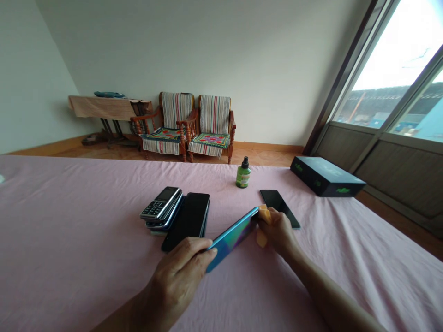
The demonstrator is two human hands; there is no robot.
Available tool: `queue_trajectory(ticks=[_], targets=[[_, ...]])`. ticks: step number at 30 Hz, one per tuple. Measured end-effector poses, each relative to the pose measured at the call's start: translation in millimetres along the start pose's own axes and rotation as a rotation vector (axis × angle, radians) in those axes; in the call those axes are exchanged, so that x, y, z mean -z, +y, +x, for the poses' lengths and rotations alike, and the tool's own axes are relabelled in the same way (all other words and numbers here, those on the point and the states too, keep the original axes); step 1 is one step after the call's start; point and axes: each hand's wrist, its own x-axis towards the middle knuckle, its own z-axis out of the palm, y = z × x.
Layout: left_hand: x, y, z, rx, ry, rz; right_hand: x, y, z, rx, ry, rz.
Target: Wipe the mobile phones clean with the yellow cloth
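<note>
My left hand (180,272) is closed around the near end of a blue smartphone (231,240), which is tilted up above the bed or table cover. At the phone's far end, my right hand (277,230) pinches an orange cloth (265,213) against the edge. Part of the cloth hangs below my fingers. Just left of the phone lies a stack of dark smartphones (190,214). Beside it, a keypad phone (161,203) tops another pile of phones. A flat black smartphone (282,207) lies behind my right hand.
A green spray bottle (243,174) stands upright beyond the phones. At the right rests a black box (325,177) with green lettering. Everything lies on a pink sheet (86,221). Two wooden chairs (212,117) and a cloth-covered table (104,107) stand by the wall.
</note>
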Motion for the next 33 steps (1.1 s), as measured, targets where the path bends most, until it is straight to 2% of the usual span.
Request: queue_trajectory(ticks=[4, 9, 11, 14, 18, 22, 25, 28, 31, 33], targets=[[-0.6, -2, 3, -0.019, 0.041, 0.041, 3, 3, 0, -0.012, -0.005, -0.077], [-0.5, -1, 4, -0.016, 0.041, 0.055, 18, -15, -1, 0.057, 0.114, -0.118], [-0.4, -1, 3, -0.005, 0.034, 0.045, 21, -25, -5, 0.137, 0.152, -0.116], [-0.2, 0, 3, -0.010, 0.026, 0.030, 17, -35, -16, 0.353, 0.174, -0.157], [0.6, 2, 5, -0.019, 0.032, 0.037, 2, -49, -37, 0.570, 0.094, -0.107], [1.0, 4, 7, -0.008, 0.012, 0.016, -13, -70, -58, 0.633, -0.048, -0.026], [0.4, 4, 7, 0.012, -0.002, -0.021, -14, -80, -64, 0.700, -0.125, 0.027], [0.0, 5, 7, 0.009, 0.017, -0.022, -5, -72, -54, 0.685, -0.061, 0.019], [-0.1, 6, 7, 0.014, 0.039, -0.009, 9, -51, -34, 0.540, 0.139, -0.130], [-0.5, 5, 7, 0.019, 0.047, -0.011, 14, -38, -23, 0.484, 0.183, -0.227]])
